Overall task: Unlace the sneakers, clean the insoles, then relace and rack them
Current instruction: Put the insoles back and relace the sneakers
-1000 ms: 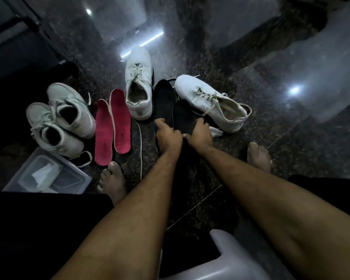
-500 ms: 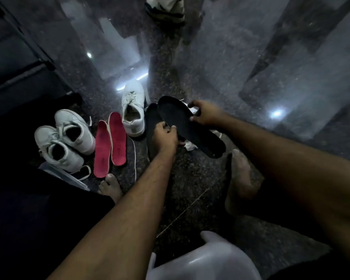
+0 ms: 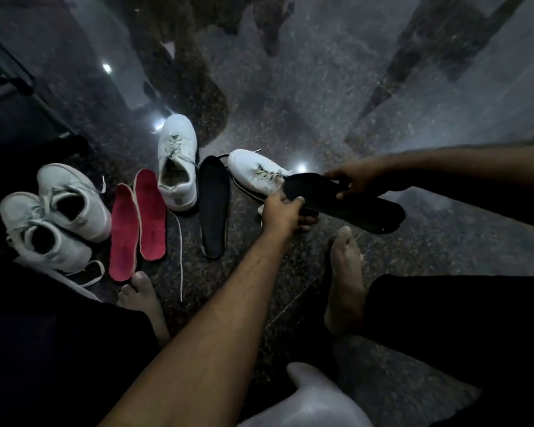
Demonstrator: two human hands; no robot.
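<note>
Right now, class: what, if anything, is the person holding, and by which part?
A black insole, held in both hands above the floor: the left hand grips its near-left end, and the right hand pinches its far edge.

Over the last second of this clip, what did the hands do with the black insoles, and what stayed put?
Both hands, left hand and right hand, lifted one black insole off the floor and carried it rightward, in front of the right white sneaker; they hold it still. The other black insole, the red insoles, the lace and the other sneakers stayed put.
</note>
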